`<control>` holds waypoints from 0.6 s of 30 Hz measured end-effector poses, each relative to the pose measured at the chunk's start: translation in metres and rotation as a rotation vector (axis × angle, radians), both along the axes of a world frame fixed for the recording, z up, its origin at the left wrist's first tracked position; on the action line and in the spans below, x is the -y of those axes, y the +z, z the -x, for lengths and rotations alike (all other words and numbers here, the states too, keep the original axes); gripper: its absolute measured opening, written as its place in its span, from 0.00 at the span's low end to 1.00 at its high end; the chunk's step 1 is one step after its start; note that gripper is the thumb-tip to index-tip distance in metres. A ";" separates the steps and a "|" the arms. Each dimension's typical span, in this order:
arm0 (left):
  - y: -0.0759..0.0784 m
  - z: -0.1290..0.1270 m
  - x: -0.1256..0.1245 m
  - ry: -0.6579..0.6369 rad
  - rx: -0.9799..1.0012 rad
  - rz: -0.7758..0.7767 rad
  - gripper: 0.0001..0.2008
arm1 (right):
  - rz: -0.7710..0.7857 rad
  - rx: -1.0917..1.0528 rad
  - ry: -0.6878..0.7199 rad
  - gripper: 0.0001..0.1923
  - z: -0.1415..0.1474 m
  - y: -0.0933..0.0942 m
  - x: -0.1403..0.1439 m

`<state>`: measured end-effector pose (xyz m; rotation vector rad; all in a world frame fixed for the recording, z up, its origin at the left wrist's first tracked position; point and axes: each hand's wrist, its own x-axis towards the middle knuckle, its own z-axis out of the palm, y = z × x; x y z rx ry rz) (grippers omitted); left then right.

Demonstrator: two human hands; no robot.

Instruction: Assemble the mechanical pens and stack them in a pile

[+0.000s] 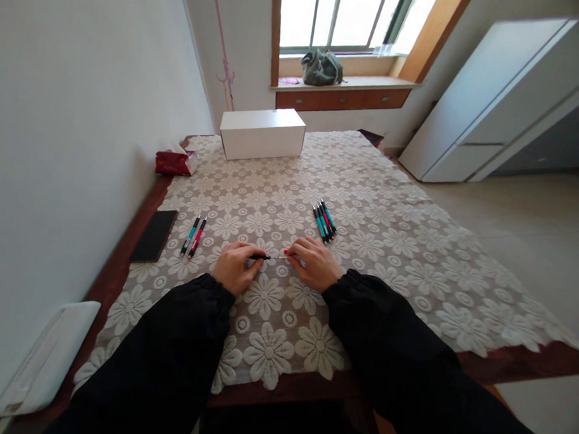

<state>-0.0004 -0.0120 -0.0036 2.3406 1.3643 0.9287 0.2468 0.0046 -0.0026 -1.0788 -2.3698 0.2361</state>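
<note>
Between paired pens [197, 238] and pen bunch [324, 222], white box [263, 138] beyond: left hand [238, 266], right hand [313, 262], grip pinched on pen parts [259, 257].

Loose, long-cut black fabric sleeves [169, 348], plain and lightly wrinkled. Gathered black cuffs [341, 284] with puckered edges; left and right match.

head view | from head height | faces forward, down | table [523, 364] close below | window [330, 13] farther ahead
</note>
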 end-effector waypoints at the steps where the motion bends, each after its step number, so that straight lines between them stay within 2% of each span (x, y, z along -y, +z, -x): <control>1: 0.000 0.000 0.000 -0.002 -0.001 -0.001 0.07 | 0.002 0.000 0.003 0.04 0.000 0.000 0.000; 18: 0.001 0.000 -0.001 -0.012 0.003 0.005 0.07 | -0.006 0.030 0.027 0.06 0.000 -0.001 0.000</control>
